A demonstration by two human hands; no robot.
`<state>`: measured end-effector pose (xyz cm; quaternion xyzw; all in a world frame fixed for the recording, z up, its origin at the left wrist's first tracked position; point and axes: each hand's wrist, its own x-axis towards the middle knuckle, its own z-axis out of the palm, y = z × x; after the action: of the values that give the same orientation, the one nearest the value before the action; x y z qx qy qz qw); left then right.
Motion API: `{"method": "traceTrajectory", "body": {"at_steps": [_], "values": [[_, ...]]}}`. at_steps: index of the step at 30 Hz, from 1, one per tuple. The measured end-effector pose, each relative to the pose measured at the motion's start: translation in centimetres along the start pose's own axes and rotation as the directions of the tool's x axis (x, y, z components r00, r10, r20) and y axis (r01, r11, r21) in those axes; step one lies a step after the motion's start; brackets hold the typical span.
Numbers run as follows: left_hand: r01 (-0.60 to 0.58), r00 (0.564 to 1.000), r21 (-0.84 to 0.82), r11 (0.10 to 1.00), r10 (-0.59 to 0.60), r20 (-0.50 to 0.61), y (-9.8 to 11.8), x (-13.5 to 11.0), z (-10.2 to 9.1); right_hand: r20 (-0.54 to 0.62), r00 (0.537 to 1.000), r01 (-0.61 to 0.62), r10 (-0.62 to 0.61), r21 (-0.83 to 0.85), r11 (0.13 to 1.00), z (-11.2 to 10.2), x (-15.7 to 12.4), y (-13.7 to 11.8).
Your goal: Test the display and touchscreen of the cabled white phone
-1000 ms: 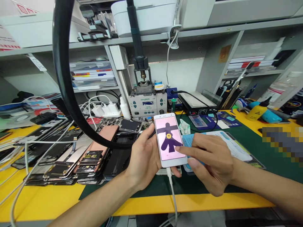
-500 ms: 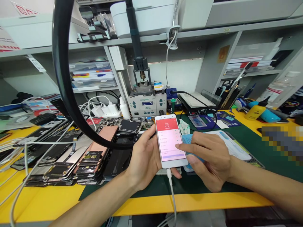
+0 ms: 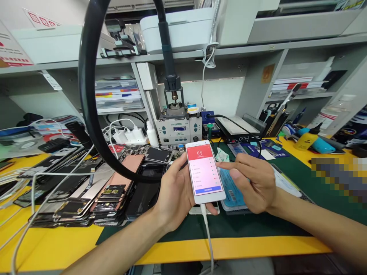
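A white phone (image 3: 204, 172) shows a red header and a list on its lit screen. My left hand (image 3: 172, 193) grips it from the left side and underneath, above the green mat (image 3: 258, 225). A white cable (image 3: 208, 236) hangs from the phone's bottom edge. My right hand (image 3: 252, 181) hovers beside the phone's right edge, its index finger stretched out with the tip at the screen's upper right and the other fingers curled. Under that hand lies a blue flat pack (image 3: 231, 189).
A heap of phone screens and back covers (image 3: 94, 191) fills the table's left. A soldering station (image 3: 177, 128) and a hot plate (image 3: 237, 128) stand behind. A thick black hose (image 3: 87, 99) arcs across the view. Bottles and tools (image 3: 306, 139) sit at the right.
The phone's screen went from a pink picture with a dark figure to a red-headed list. My right index finger climbed from the screen's lower right to its upper right.
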<state>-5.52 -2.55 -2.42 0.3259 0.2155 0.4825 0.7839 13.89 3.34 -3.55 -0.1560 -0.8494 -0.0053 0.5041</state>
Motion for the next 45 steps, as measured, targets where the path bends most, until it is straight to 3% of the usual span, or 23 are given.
{"method": "traceTrajectory", "body": {"at_steps": [10,23,29,36,42,45], "values": [[-0.010,1.000,-0.012,1.000,0.009,-0.009,0.0,0.0,0.1,0.056,0.981,0.181,-0.183,0.047,0.982,0.0,0.0,-0.6],[-0.009,1.000,-0.018,1.000,0.009,-0.014,0.1,0.0,0.2,0.066,0.981,0.182,-0.184,0.036,0.983,0.0,0.1,-0.8],[0.008,0.998,-0.038,0.999,-0.011,-0.066,-0.1,0.1,0.4,0.025,0.987,0.159,-0.161,0.067,0.985,-0.1,-0.2,-0.6],[0.055,0.965,-0.022,0.998,-0.059,-0.256,-0.3,1.3,0.0,-0.066,0.996,0.069,-0.063,0.092,0.993,-0.2,0.4,-0.5],[0.075,0.984,-0.028,0.997,-0.079,-0.162,0.4,2.5,-2.6,-0.120,0.993,0.001,0.012,0.103,0.995,-0.2,0.7,-0.9],[0.058,0.975,-0.079,0.995,-0.074,-0.211,1.0,2.8,-3.2,-0.153,0.981,-0.095,0.116,0.141,0.985,0.1,0.5,-0.5]]}}
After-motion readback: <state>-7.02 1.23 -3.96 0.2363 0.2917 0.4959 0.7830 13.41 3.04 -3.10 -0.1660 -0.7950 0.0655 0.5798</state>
